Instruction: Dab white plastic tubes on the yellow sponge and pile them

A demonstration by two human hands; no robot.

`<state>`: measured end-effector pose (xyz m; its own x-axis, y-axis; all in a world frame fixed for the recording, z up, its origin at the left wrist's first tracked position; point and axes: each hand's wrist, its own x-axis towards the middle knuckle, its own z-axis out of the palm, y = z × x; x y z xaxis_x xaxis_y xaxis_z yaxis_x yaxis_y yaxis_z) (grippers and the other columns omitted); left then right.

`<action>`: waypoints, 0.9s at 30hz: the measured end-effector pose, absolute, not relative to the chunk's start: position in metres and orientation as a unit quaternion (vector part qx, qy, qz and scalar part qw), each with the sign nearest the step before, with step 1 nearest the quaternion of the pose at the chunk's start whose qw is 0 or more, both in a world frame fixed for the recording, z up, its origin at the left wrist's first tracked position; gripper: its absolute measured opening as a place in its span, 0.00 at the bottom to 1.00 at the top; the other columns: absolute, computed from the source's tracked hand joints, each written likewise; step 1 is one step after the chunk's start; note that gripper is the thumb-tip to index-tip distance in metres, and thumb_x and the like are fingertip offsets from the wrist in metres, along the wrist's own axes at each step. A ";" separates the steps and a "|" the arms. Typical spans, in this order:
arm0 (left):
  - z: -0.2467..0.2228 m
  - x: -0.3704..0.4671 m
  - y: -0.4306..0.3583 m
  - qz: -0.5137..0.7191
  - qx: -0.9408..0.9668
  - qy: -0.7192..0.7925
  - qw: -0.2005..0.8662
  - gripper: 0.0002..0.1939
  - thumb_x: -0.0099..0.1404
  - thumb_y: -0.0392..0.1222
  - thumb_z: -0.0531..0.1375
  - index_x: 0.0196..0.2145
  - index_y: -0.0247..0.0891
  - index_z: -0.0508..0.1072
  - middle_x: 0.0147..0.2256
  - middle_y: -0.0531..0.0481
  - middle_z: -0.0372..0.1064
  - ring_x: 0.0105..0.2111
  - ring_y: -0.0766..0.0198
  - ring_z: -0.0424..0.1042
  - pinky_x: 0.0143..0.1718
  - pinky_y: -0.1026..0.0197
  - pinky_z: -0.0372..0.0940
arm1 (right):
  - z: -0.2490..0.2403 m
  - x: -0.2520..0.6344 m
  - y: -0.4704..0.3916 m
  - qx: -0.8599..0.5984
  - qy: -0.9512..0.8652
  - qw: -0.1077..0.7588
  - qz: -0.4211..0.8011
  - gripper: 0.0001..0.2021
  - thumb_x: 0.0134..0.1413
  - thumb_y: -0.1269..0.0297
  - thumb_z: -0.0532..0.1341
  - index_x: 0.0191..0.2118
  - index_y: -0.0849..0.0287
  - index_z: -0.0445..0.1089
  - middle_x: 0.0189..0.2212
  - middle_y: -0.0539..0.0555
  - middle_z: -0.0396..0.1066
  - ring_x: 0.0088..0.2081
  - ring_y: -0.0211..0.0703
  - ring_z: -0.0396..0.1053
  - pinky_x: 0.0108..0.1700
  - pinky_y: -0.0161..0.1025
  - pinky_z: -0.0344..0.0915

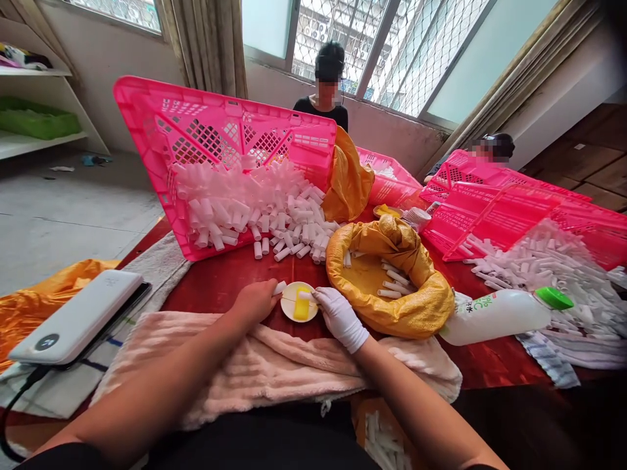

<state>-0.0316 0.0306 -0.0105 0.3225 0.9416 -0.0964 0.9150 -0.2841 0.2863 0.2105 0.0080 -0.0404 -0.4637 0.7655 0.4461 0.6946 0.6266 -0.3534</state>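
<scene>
My left hand, bare, is closed around a short white tube whose end sticks out toward the dish. On my right hand is a white glove with bare fingertips; these pinch another white tube. That second tube lies over a yellow block in a small round white dish. I cannot tell whether it touches the block. Just right of my gloved hand, a yellow woven sack with a rolled rim holds several white tubes.
A pink crate lies tipped, spilling a pile of white tubes. More pink crates and tubes stand right. A bottle with green cap lies beside the sack. A pink towel lines the front edge; a power bank sits left. Two people sit opposite.
</scene>
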 end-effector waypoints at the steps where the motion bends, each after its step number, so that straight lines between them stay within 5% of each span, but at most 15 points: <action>1: -0.011 -0.032 0.031 0.045 0.802 0.579 0.143 0.11 0.67 0.46 0.52 0.42 0.37 0.68 0.42 0.43 0.73 0.42 0.55 0.72 0.41 0.58 0.62 | -0.040 0.211 0.006 -0.407 -0.866 0.288 0.052 0.17 0.59 0.75 0.50 0.49 0.58 0.71 0.45 0.60 0.73 0.47 0.49 0.69 0.50 0.51 0.69; 6: -0.014 -0.032 0.030 0.045 0.804 0.577 0.135 0.12 0.68 0.47 0.51 0.42 0.37 0.68 0.41 0.43 0.74 0.41 0.55 0.73 0.40 0.58 0.63 | -0.033 0.213 0.001 -0.397 -0.881 0.257 0.013 0.15 0.58 0.72 0.55 0.50 0.62 0.69 0.48 0.62 0.71 0.53 0.53 0.65 0.54 0.55 0.65; 15: -0.010 -0.031 0.028 0.039 0.803 0.580 0.131 0.12 0.68 0.47 0.52 0.41 0.37 0.68 0.40 0.43 0.74 0.41 0.55 0.73 0.39 0.58 0.62 | -0.042 0.210 -0.020 -0.377 -0.902 0.208 -0.030 0.16 0.59 0.76 0.51 0.46 0.59 0.72 0.44 0.62 0.73 0.38 0.48 0.72 0.39 0.47 0.71; 21: -0.013 -0.033 0.028 0.041 0.804 0.578 0.136 0.13 0.68 0.48 0.52 0.42 0.37 0.68 0.40 0.44 0.74 0.41 0.56 0.73 0.39 0.59 0.62 | -0.038 0.207 -0.019 -0.446 -0.850 0.280 0.016 0.17 0.59 0.68 0.56 0.54 0.60 0.66 0.49 0.63 0.69 0.49 0.50 0.69 0.50 0.50 0.69; 27: -0.014 -0.032 0.028 0.034 0.796 0.588 0.138 0.14 0.68 0.47 0.51 0.43 0.36 0.68 0.41 0.43 0.74 0.42 0.55 0.73 0.39 0.58 0.62 | -0.042 0.195 -0.015 -0.430 -0.869 0.247 -0.014 0.12 0.61 0.72 0.52 0.46 0.63 0.71 0.40 0.63 0.72 0.40 0.48 0.71 0.43 0.46 0.72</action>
<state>-0.0323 0.0282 -0.0144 0.3071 0.9454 -0.1089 0.9267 -0.2711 0.2602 0.1955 -0.0155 -0.0420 -0.5091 0.7393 0.4407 0.7533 0.6304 -0.1874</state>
